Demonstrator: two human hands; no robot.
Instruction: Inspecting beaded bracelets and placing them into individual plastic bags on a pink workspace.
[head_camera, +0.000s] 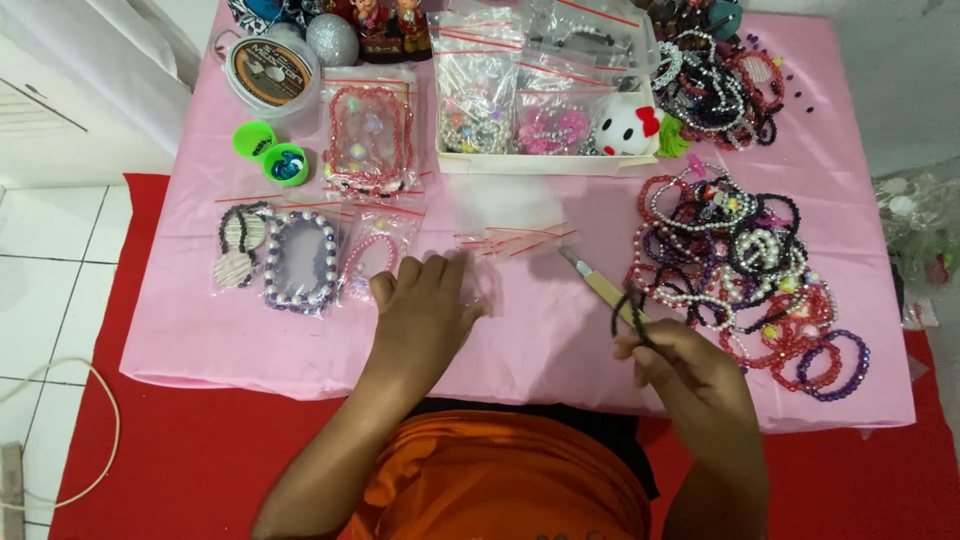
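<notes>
My left hand (425, 310) lies flat on the pink tablecloth (540, 330), fingers spread over a clear plastic zip bag (480, 285). Just beyond it sits a small stack of empty zip bags with red strips (515, 240). My right hand (680, 360) pinches a dark beaded bracelet (628, 305) near the front edge. A slim tool with a pale handle (600, 285) lies on the cloth right beside that bracelet. A large heap of beaded bracelets (740, 265) in red, purple, black and pearl lies to the right of my right hand.
Bagged bracelets (300, 260) lie at the left. A bag of red bracelets (368, 135) sits behind them. A white box of filled bags (540, 110) stands at the back, with a white plush toy (628, 128), a cord spool (268, 72) and green caps (270, 152).
</notes>
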